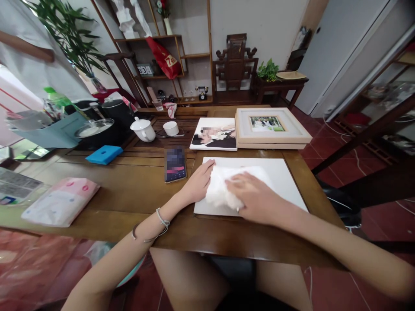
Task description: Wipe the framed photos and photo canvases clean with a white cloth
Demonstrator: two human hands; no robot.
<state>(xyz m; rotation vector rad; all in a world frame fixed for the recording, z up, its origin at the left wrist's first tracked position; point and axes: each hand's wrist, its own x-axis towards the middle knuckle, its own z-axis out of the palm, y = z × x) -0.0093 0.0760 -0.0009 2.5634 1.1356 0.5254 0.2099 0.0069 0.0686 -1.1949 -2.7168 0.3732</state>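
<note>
A flat white panel (282,172) lies on the wooden table in front of me. My right hand (254,194), a little blurred, presses a crumpled white cloth or tissue (218,190) against the panel's surface. My left hand (200,181) rests along the panel's left edge with its fingers stretched out, beside the white wad. Just left of that hand lies a phone (175,165) with its screen lit. Behind the panel are a photo print on a white board (214,134) and a pale wooden picture frame (272,138) holding a small photo.
A pink-and-white soft pack (61,201) and a blue block (104,154) lie to the left. Further back stand a lidded white cup (142,129), a small white cup (170,128) and a light-blue caddy (55,131). The table's front edge (246,255) is close to my lap.
</note>
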